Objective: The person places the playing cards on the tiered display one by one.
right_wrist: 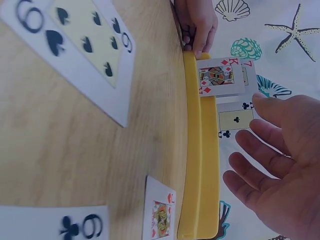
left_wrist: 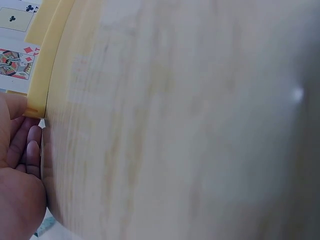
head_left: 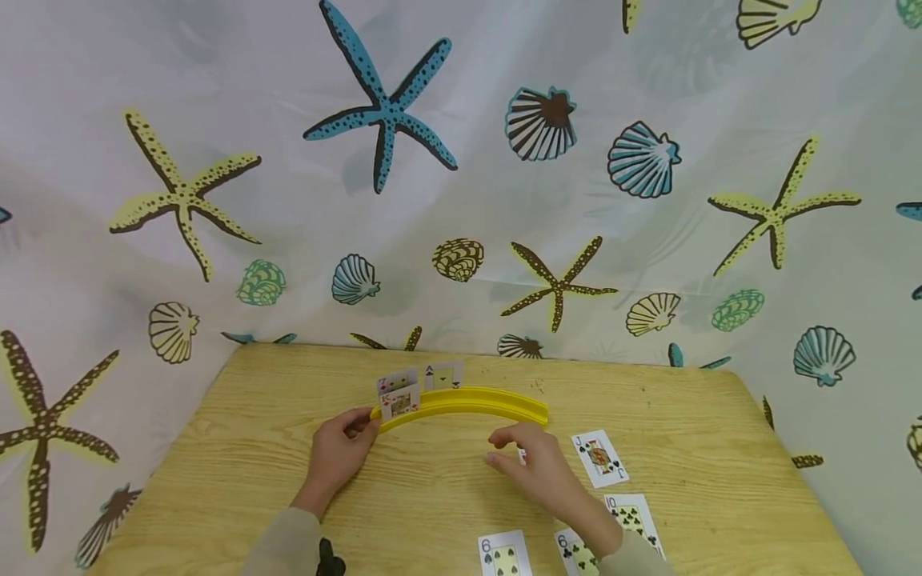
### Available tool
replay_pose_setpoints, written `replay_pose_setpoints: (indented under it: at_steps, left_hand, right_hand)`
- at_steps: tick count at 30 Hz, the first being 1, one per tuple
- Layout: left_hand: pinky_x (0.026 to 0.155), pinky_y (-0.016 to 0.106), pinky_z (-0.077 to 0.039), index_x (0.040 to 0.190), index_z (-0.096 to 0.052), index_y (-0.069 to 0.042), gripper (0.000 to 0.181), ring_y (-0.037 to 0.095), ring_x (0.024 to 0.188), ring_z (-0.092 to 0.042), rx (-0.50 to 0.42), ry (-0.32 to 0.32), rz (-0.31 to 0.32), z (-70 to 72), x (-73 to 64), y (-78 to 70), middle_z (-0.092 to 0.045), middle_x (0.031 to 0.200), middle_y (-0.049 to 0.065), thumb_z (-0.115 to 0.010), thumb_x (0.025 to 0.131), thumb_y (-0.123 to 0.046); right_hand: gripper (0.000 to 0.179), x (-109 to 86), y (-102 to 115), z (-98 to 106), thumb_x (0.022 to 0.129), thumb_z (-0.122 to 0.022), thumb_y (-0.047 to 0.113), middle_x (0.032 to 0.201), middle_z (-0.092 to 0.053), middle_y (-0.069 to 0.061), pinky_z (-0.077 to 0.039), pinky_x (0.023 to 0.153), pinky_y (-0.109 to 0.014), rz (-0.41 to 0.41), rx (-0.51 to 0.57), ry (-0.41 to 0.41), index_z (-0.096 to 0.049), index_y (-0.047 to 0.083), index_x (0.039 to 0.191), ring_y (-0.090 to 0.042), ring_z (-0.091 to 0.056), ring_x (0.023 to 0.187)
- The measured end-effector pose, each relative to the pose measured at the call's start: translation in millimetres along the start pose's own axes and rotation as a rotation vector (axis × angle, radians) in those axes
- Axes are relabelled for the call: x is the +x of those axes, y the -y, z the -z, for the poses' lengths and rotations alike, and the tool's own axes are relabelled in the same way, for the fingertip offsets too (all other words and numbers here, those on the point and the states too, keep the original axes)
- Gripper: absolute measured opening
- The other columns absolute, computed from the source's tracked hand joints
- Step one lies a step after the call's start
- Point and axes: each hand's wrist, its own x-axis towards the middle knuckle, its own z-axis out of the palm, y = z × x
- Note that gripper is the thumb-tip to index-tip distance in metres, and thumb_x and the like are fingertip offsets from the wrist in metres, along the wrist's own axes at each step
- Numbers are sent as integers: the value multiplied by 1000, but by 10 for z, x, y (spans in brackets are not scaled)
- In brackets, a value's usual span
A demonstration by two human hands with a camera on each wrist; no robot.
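Observation:
My left hand (head_left: 340,454) grips the left end of a curved yellow playing card holder (head_left: 477,402), with its thumb on the end in the left wrist view. A king of diamonds (head_left: 405,404) stands in the holder's left part, a red seven (head_left: 390,382) behind it. The ace of clubs (head_left: 443,376) stands just right of them. My right hand (head_left: 539,472) hovers in front of the holder's right half, fingers loosely bent and holding nothing. Mostly hidden beneath it in the head view is a red jack (right_wrist: 161,216), lying face up on the table.
Face up on the wooden table (head_left: 252,448) lie a jack of spades (head_left: 600,459), a ten of clubs (head_left: 634,516), a six of spades (head_left: 504,554) and a six of clubs (head_left: 576,552). A cloth (head_left: 446,208) printed with starfish and shells hangs behind the table.

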Motion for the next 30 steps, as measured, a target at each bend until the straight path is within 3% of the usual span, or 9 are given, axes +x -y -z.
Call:
replay_pose_setpoints:
  at_steps: [4,12,18,25,30]
  left_hand:
    - [79,23,-52,129,-75,-5,32,14,90,-67,13,8,23,-1,3,-1,-78,110,12,-71,102,-21]
    - [80,24,-52,129,-75,-5,32,15,91,-67,23,6,20,-3,9,-5,-79,111,12,-71,102,-21]
    - [79,23,-52,129,-75,-3,32,16,91,-68,21,3,6,13,0,-10,-79,111,13,-71,103,-21]
    - [78,22,-53,128,-75,-3,31,15,90,-68,23,-3,-6,18,-9,-26,-79,109,14,-71,102,-20]
    - [78,22,-53,128,-75,-2,31,15,90,-69,20,-6,-6,19,-7,-37,-79,110,14,-71,102,-19]
  right_hand:
    - [23,-125,-38,-9,99,-76,28,111,-76,-9,-54,92,-45,18,-43,17,-77,11,115,-27,-68,106]
    - [27,-327,-88,-55,98,-77,27,114,-77,-5,-54,100,-47,99,-93,23,-76,8,117,-25,-68,112]
    - [25,-431,-99,-62,96,-79,24,113,-77,-2,-55,92,-37,151,-111,34,-76,8,115,-18,-65,106]
    - [29,-585,-107,-64,95,-80,29,111,-72,0,-54,91,-33,187,-143,86,-75,8,114,-16,-63,102]
    - [38,-654,-182,-51,93,-81,39,112,-69,1,-53,92,-33,158,-140,172,-76,9,115,-12,-60,104]
